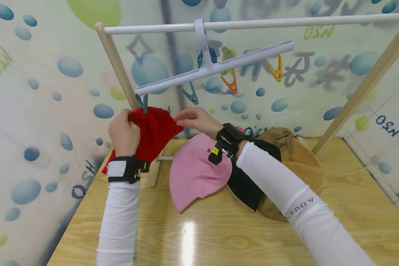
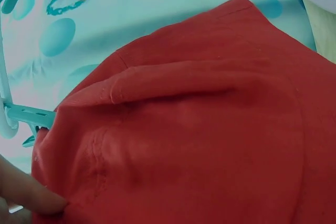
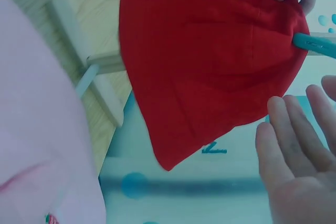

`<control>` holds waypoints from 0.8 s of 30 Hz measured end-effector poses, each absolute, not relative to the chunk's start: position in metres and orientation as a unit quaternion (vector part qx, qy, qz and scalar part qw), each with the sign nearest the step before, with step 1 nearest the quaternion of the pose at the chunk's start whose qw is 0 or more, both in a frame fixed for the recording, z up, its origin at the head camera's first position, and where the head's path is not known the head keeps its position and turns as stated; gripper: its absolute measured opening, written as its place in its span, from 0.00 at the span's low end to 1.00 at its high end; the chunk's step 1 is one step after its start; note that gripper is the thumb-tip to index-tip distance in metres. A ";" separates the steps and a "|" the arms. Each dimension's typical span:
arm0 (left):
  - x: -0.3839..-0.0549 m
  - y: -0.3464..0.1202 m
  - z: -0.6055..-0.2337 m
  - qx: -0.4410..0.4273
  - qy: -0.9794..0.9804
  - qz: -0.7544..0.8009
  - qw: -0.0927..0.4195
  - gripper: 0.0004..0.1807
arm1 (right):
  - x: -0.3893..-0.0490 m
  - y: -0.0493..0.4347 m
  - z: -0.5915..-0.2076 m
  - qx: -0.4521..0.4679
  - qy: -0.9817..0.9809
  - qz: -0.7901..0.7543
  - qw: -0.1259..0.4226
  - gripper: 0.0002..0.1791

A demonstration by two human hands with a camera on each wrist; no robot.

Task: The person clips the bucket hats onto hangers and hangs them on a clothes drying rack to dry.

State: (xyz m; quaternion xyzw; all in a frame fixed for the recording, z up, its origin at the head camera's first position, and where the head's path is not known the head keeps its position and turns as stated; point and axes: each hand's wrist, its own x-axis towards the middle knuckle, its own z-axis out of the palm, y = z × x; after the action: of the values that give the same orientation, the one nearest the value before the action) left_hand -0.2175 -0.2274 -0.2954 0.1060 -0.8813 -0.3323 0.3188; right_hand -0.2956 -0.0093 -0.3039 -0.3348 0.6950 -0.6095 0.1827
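A red hat (image 1: 154, 129) hangs folded from a teal clip (image 1: 143, 103) at the low left end of the white hanger (image 1: 216, 68). My left hand (image 1: 123, 133) pinches the hat's left edge beside that clip; in the left wrist view its finger (image 2: 31, 192) presses on the red fabric. My right hand (image 1: 199, 120) is beside the hat's right corner, its fingers (image 3: 283, 129) extended and holding nothing. Whether a fingertip touches the hat's edge I cannot tell. The hanger tilts, its right end higher.
A white rail (image 1: 269, 24) on wooden posts (image 1: 362, 88) carries the hanger. Another teal clip (image 1: 190, 94), an orange clip (image 1: 231, 83) and a yellow clip (image 1: 277, 69) hang from it. On the wooden table (image 1: 219, 236) lie a pink hat (image 1: 197, 170), a black hat (image 1: 246, 184) and a tan hat (image 1: 302, 166).
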 end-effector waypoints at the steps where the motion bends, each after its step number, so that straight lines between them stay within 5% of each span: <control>1: -0.218 -0.229 -0.296 0.107 -0.882 -0.331 0.318 0.19 | -0.296 -0.007 -0.305 -0.337 0.698 -0.604 0.185 0.17; 15: -0.219 -0.232 -0.304 0.099 -0.896 -0.328 0.284 0.18 | -0.287 0.021 -0.311 -0.345 0.719 -0.564 0.216 0.15; 24: -0.217 -0.233 -0.315 0.059 -0.886 -0.310 0.339 0.17 | -0.287 0.031 -0.312 -0.338 0.727 -0.557 0.218 0.14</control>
State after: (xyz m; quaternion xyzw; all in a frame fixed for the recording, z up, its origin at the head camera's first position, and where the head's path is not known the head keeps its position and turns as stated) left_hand -0.2168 -0.2327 -0.3148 0.0589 -0.8862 -0.3098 0.3393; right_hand -0.2865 0.0312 -0.3122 -0.3379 0.7270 -0.5567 0.2178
